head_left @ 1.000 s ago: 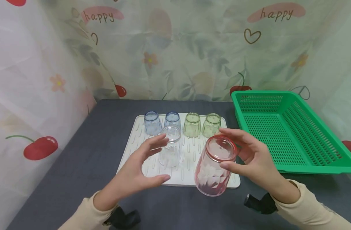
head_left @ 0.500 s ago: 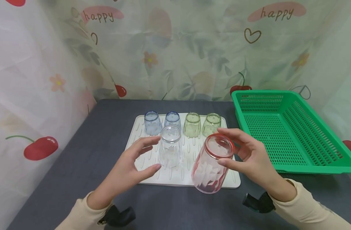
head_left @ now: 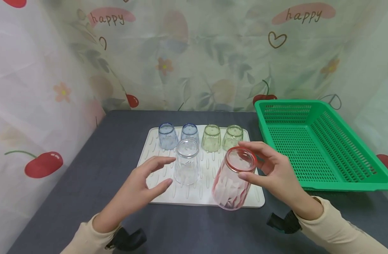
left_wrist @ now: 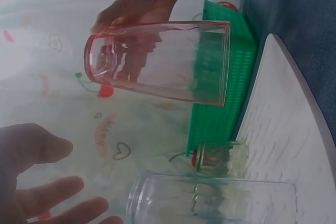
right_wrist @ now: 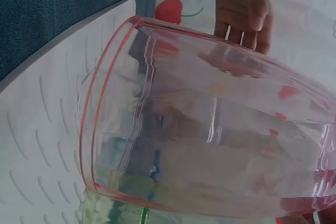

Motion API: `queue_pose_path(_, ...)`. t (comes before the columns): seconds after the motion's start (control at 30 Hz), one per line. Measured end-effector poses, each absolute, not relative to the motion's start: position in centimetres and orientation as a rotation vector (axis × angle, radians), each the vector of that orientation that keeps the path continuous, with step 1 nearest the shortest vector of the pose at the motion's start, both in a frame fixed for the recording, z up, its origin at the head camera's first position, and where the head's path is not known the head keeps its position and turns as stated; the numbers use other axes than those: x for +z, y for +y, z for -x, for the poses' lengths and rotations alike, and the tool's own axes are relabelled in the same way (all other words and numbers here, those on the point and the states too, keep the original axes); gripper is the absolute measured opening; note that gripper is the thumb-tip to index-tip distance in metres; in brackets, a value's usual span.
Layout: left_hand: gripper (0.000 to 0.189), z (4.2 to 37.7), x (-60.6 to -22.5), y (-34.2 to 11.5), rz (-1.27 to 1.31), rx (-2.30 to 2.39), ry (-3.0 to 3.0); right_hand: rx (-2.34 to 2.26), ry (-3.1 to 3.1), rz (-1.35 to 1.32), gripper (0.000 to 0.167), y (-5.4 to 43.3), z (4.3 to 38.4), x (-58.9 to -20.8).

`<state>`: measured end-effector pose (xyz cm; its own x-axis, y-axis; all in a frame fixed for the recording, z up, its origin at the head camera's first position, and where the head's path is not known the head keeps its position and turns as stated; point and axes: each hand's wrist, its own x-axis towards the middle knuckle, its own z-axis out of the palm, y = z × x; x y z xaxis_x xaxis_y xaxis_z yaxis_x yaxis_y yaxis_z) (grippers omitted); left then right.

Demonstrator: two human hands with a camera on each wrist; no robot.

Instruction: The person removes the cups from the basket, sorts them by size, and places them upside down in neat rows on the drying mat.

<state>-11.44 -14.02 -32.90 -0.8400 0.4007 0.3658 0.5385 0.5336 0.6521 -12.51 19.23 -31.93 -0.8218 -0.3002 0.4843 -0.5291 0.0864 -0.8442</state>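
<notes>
My right hand (head_left: 271, 169) grips a pink glass (head_left: 233, 183) near its base, upside down and slightly tilted, above the front right of a white draining mat (head_left: 206, 194). In the right wrist view the pink glass (right_wrist: 220, 124) fills most of the frame, its rim off the mat. My left hand (head_left: 139, 187) holds nothing; its fingers and thumb are spread beside a clear glass (head_left: 186, 164) that stands upside down on the mat. The left wrist view has the left hand (left_wrist: 42, 177) apart from the clear glass (left_wrist: 210, 198).
Two blue glasses (head_left: 167, 137) and two green glasses (head_left: 211, 138) stand upside down along the mat's back. A green plastic basket (head_left: 324, 188) sits to the right on the dark tabletop (head_left: 111, 141). Patterned curtains (head_left: 200, 53) enclose the back and sides.
My left hand has drawn back leftward, away from the clear glass. The right hand has shifted slightly left and up with the pink glass. The other glasses stay put.
</notes>
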Motion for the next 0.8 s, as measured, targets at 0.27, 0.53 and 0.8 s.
queue_pose_path(0.27, 0.038, 11.4, -33.7, -14.8, 0.727, -1.099, -2.678, 1.803, -2.199, -0.812, 0.058, 19.2, 13.1, -32.6)
queue_pose_path(0.53, 0.036, 11.8, -35.5, -15.5, 0.666, -1.023, -2.729, 1.813, -2.230, -0.758, 0.054, 19.0, 13.4, -33.0)
queue_pose_path(0.8, 0.037, 12.6, -37.8, -16.2, 0.588, -0.915, -2.831, 1.774, -2.297, -0.685, 0.053, 19.0, 13.8, -33.4)
